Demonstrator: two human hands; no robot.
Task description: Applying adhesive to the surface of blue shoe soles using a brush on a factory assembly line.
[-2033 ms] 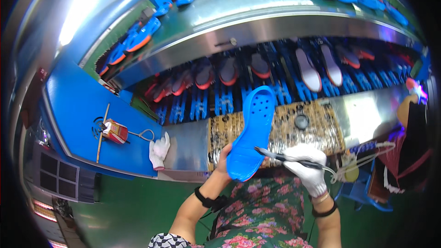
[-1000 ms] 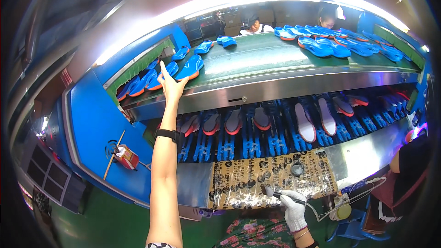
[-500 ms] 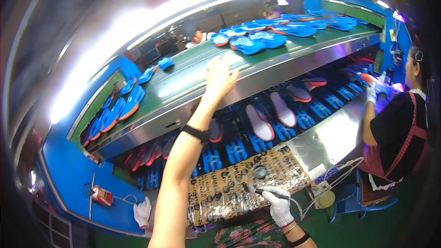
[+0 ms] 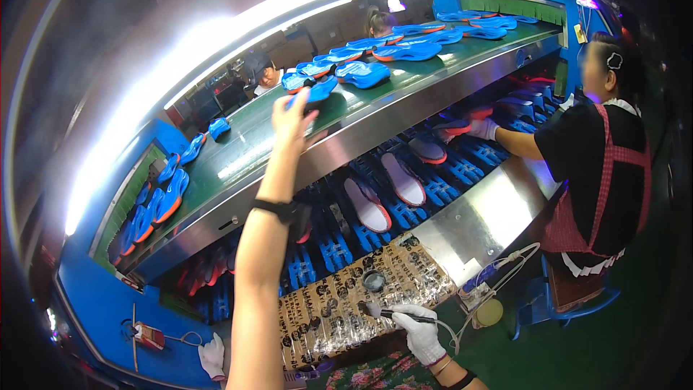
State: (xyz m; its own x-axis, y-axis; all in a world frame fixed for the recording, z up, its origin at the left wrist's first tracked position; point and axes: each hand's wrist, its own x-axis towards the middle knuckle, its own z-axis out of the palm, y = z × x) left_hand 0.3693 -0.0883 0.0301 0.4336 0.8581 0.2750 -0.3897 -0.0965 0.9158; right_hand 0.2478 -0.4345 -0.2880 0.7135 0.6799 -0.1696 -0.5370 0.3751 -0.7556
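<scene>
Left grip (image 4: 291, 127): I am holding it, bare, out over the belt (image 4: 271, 143), its fingers spreading at the near edge of a blue sole (image 4: 317, 91); from my head view I cannot tell whether they are grasping it or only touching.
Sole: it is lying at the left end of the long cluster of soles, just beside its neighbours.
Right grip (image 4: 421, 336): I am clenching its white-gloved fingers around a brush (image 4: 401, 315).
Brush: its bristles are pointing left over the mat (image 4: 325, 318), near a small dark cup (image 4: 374, 281); a pale cord (image 4: 473, 313) is trailing off to the right.
Tabletop (image 4: 473, 224): its bare metal is shining to the right of the mat.
Rack (image 4: 336, 251): below the belt, its blue holders are carrying grey, orange-edged soles.
Spare glove (image 4: 212, 357): it is lying at lower left, near a red can (image 4: 149, 336).
Co-worker (image 4: 613, 166): at right, this person is putting a gloved hand (image 4: 482, 128) to an orange-edged piece (image 4: 455, 128) at the rack.
</scene>
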